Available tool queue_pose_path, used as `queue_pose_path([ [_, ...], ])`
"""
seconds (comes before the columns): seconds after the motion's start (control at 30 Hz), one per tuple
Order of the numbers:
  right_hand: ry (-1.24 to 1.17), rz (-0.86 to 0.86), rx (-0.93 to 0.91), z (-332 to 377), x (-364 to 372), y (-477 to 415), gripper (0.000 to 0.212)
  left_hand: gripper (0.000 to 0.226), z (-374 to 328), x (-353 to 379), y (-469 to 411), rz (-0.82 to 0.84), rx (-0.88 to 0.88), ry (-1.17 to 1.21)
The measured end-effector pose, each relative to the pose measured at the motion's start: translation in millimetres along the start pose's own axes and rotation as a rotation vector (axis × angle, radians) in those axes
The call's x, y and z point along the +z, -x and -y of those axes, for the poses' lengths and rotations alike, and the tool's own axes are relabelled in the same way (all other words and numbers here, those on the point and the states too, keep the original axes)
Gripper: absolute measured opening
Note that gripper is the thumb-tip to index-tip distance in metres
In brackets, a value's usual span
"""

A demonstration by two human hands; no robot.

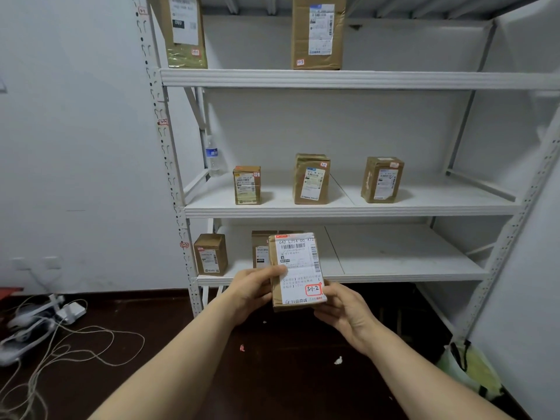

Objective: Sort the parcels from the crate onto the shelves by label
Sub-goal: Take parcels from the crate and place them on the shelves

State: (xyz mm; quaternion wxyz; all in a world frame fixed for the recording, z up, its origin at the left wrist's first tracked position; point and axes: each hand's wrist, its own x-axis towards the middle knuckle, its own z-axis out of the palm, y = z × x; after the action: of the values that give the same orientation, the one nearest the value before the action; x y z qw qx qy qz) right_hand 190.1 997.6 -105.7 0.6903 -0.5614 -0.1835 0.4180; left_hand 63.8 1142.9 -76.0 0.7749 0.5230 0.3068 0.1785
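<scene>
Currently the parcel (298,265) is upright in front of the bottom shelf (394,276), clamped between both hands with its printed label facing the camera. The left hand (253,291) grips its left edge, with the thumb lying across the label. The right hand (345,313) cups the lower right corner from beneath, fingers curled round it. A red-bordered sticker (313,289) reading 3-1-2 sits at that corner, just beside the right hand.
</scene>
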Motion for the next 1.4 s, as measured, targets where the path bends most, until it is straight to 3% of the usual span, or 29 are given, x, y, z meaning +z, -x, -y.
queue_pose_path([
  [0.47, 0.11, 0.063, 0.102, -19, -1, -12, 0.024, 0.034, 16, -17, 1, -0.063, -0.041, -0.112],
  [0.57, 0.106, 0.095, 0.093, -16, 3, -22, 0.021, 0.033, 10, -23, 2, -0.074, -0.022, -0.124],
  [0.73, 0.158, 0.187, 0.014, 9, 26, -49, 0.033, 0.025, -20, -36, -2, -0.081, 0.049, -0.115],
  [0.9, 0.241, 0.25, -0.149, 62, 83, -90, 0.061, 0.023, -87, -52, -21, -0.102, 0.245, -0.079],
  [1.2, 0.159, 0.214, -0.532, 202, 218, -181, 0.047, 0.02, -271, -96, -68, -0.223, 0.629, -0.188],
  [1.27, 0.163, 0.214, -0.589, 225, 238, -200, 0.047, 0.03, -302, -104, -81, -0.214, 0.69, -0.23],
  [1.4, 0.203, 0.163, -0.692, 267, 266, -239, 0.046, 0.024, -354, -114, -109, -0.148, 0.743, -0.285],
])
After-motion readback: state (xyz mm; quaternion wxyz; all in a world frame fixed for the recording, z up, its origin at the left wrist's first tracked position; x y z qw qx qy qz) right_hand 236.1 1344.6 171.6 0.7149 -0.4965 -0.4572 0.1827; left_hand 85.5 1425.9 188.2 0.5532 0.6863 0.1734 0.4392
